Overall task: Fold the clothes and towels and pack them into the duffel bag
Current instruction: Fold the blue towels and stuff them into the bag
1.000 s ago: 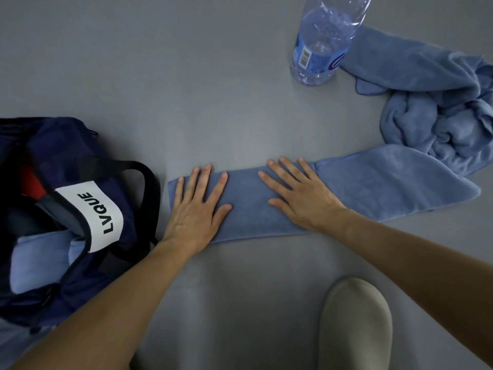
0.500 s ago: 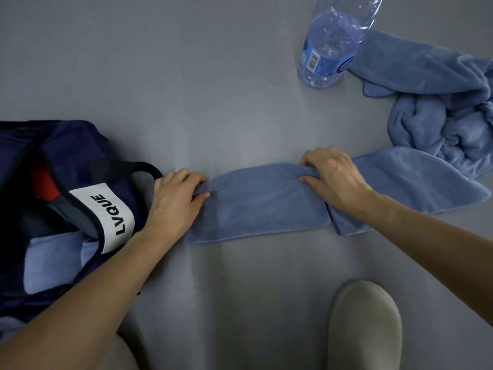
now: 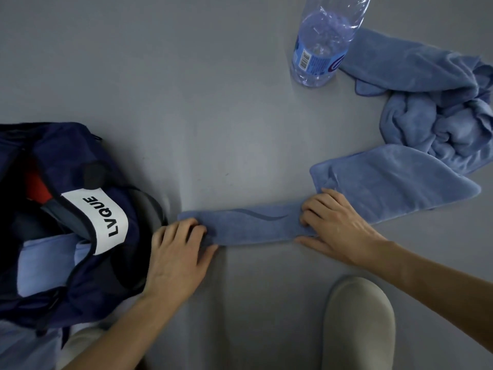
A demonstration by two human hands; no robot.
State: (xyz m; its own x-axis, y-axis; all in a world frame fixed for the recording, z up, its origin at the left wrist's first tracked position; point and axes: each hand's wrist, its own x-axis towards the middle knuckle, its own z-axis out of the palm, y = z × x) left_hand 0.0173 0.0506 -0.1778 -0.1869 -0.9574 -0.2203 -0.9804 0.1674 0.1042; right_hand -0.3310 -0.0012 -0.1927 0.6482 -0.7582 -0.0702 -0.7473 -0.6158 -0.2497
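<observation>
Head view: left hand (image 3: 178,252) and right hand (image 3: 333,222) each gripping folded towel (image 3: 253,225) strip, on floor (image 3: 186,102) just beside duffel bag (image 3: 112,276). Risk: fold springing open from bunched tail's drag; possibly toppling bottle (image 3: 320,49) touching it.

- Single head-worn wide-angle view, looking steeply down on the grey surface (image 3: 186,89) from close above.
- Top edge crops the bottle (image 3: 320,49); left edge crops the duffel bag (image 3: 66,150).

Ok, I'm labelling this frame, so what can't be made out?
Head view.
Top edge crops the water bottle cap.
Left edge cuts off the duffel bag; its contents are dark.
Right edge cuts off the bunched end of the towel; left hand and right hand cover parts.
</observation>
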